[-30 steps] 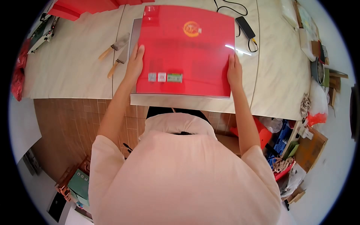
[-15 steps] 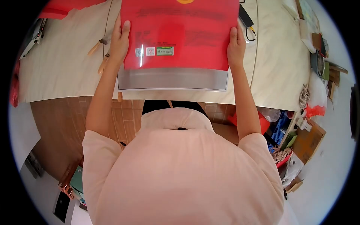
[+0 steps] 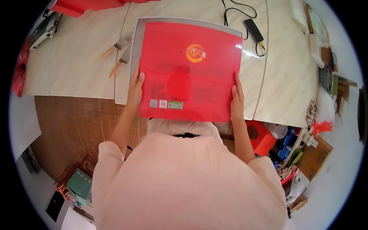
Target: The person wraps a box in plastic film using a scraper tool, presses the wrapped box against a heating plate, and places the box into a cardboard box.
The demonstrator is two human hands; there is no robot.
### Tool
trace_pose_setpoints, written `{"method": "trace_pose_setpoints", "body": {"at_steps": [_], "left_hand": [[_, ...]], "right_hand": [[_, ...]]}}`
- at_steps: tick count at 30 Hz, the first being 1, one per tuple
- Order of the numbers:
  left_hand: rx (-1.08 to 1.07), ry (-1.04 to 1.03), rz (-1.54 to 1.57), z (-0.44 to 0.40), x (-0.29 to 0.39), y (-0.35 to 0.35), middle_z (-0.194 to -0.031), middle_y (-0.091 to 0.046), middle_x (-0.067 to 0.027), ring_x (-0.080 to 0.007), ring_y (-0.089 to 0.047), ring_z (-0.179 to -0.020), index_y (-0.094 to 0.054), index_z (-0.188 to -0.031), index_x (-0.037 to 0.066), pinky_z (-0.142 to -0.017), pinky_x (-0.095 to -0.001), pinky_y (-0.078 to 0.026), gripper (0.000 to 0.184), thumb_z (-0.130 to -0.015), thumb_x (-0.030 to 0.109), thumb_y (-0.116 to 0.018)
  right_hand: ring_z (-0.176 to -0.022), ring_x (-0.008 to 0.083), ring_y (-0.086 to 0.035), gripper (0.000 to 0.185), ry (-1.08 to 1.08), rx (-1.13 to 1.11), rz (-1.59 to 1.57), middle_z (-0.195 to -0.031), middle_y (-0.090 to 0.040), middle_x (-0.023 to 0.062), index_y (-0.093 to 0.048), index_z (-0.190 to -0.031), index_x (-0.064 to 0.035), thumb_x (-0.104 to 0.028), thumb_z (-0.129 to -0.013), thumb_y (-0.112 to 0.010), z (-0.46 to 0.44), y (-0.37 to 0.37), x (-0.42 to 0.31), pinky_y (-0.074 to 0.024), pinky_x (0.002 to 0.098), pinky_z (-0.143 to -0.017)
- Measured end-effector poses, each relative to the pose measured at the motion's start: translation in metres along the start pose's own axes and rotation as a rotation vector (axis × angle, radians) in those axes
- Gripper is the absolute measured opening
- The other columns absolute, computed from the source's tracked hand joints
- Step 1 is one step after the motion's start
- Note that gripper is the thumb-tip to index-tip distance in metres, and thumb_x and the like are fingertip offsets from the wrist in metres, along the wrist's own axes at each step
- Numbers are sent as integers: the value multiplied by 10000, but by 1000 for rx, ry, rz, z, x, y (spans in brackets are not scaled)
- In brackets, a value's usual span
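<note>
A glossy red printed sheet (image 3: pixel 168 50) with a round yellow emblem and small code labels is held out in front of me. My left hand (image 3: pixel 135 90) grips its left edge, thumb on top. On the opposite edge, my right hand (image 3: pixel 237 99) pinches the sheet the same way. Beneath the red sheet, a grey panel with a pale border (image 3: pixel 137 40) shows along the left and far sides. Two scrapers with wooden handles, one (image 3: pixel 124 41) farther off and one (image 3: pixel 119 64) nearer, lie left of the panel.
A black device (image 3: pixel 253 30) with a cable lies on the pale table (image 3: pixel 76 57) at right. Red material (image 3: pixel 76 7) rests at the far left. A red box (image 3: pixel 260 138) and mixed items stand below the table at right; a green box (image 3: pixel 80 182) is at lower left.
Both hands have drawn the red sheet toward my body. The grey panel's near strip is now covered, while its far and left edges show. My view has shifted, revealing more of the table's far part.
</note>
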State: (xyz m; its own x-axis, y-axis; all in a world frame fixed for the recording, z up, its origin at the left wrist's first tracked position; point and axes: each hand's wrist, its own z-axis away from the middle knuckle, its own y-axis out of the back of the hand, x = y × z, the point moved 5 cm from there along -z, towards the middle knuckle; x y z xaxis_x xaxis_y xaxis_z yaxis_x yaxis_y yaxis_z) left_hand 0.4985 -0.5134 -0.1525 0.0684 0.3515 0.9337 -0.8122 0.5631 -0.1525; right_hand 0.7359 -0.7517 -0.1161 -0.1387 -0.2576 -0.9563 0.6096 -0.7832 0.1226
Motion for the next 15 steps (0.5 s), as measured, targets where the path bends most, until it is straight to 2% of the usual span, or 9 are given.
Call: {"method": "trace_pose_setpoints", "body": {"at_steps": [5,8,10,13,15], "left_hand": [[-2,79,128,28,3,-4,-1492,-308,-59,-146,-344,-1326,-254,-1460,37,-1079,-273,-289,496,-1002,163,-395],[-1,142,190,36,14,-7,-1486,-318,-63,-164,-341,-1333,-258,-1460,44,-1087,-294,-291,483,-1018,222,-345],[14,179,289,36,28,-13,-1460,-355,-71,-188,-357,-1325,-260,-1459,53,-1088,-321,-299,502,-1027,309,-275],[38,294,447,30,56,-23,-1416,-407,-78,-204,-384,-1301,-296,-1439,53,-1084,-339,-306,533,-1022,379,-232],[75,337,448,24,68,-25,-1392,-430,-79,-205,-405,-1281,-318,-1424,51,-1072,-342,-320,534,-1019,391,-243]], "right_hand": [[-1362,186,-304,454,-106,-1,-121,-1476,-346,77,-352,-1419,-26,-202,-1002,-380,29,4,17,-228,296,-1108],[-1375,180,-281,453,-153,-14,-173,-1490,-325,66,-347,-1425,-35,-195,-1002,-378,31,6,12,-213,297,-1118],[-1368,182,-295,451,-169,-16,-189,-1490,-328,55,-362,-1423,-51,-185,-993,-383,27,9,-4,-219,301,-1117],[-1370,177,-294,457,-205,-17,-220,-1490,-331,58,-362,-1423,-52,-129,-973,-369,16,13,-39,-229,288,-1111],[-1371,175,-295,462,-203,-46,-279,-1487,-334,61,-350,-1428,-49,-121,-972,-368,7,16,-49,-239,284,-1106]]}}
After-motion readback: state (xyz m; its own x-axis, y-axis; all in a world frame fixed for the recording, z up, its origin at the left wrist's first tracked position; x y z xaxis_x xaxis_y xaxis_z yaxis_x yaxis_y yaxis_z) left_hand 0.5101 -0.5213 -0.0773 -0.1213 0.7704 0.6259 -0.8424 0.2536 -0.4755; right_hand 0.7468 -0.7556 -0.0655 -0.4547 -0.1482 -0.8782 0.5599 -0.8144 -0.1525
